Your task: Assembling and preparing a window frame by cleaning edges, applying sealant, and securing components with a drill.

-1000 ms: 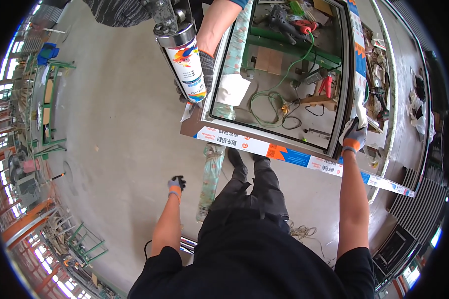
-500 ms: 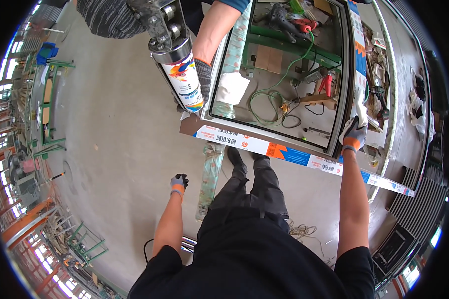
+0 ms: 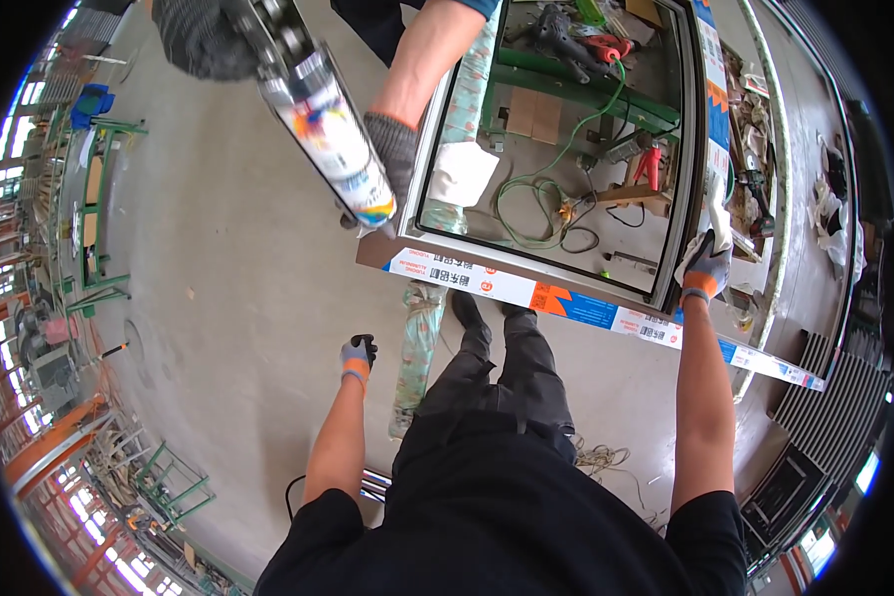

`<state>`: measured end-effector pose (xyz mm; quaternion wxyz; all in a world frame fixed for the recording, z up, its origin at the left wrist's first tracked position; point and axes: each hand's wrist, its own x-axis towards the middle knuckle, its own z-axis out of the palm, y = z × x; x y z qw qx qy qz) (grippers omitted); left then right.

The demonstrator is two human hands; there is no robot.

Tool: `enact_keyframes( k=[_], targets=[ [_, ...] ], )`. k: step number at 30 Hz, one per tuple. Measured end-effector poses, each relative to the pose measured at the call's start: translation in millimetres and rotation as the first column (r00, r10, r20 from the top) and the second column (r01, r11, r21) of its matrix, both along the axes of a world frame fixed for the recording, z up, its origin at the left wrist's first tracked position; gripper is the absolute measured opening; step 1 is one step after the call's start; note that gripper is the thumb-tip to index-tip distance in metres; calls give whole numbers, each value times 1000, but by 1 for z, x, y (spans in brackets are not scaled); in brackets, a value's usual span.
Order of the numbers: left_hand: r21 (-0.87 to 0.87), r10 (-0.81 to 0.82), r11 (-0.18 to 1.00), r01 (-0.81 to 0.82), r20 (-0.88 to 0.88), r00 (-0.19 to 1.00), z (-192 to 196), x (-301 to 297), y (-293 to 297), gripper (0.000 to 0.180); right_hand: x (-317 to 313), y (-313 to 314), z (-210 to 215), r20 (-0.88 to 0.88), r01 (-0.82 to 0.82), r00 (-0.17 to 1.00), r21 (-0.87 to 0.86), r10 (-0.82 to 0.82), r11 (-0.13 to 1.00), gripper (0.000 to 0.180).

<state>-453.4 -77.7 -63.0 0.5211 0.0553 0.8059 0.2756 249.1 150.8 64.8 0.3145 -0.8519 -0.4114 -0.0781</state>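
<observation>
A framed glass pane point(image 3: 576, 238) with dark inner edges and silver-grey outer edges lies in front of me. At its near right corner my right hand point(image 3: 705, 270), in a grey and orange glove, is closed round a crumpled white cloth point(image 3: 719, 221). My left hand point(image 3: 359, 354), gloved alike, hangs over the floor at left, away from the frame; its fingers are curled and I see nothing in them. Across from me, a co-worker's gloved hands point(image 3: 392, 149) hold a caulking gun with a white, colourfully printed cartridge point(image 3: 336, 149), its tip at the frame's near left corner.
A folded white cloth point(image 3: 462, 174) lies on the pane's left part. Printed protective film covers the supporting bar point(image 3: 586, 310) below the frame; another support bar point(image 3: 422, 348) is wrapped in greenish film. Tools and a green cord point(image 3: 541, 184) show through the glass. Green racks point(image 3: 94, 209) stand far left.
The co-worker's caulking gun has tilted and shifted to the left, its tip staying near the corner. My left hand has risen slightly; my right hand stays at the frame's corner.
</observation>
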Motion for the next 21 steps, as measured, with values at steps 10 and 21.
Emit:
enact_keyframes(
  k=[10, 21],
  targets=[
    [619, 195, 785, -13, -226, 954, 107, 26, 166, 21, -19, -1, 26, -53, 97, 993, -177, -108, 979, 46],
    [-12, -410, 794, 608, -749, 521, 157, 93, 300, 35, -249, 25, 84, -268, -781, 585, 69, 765, 621, 28]
  ],
)
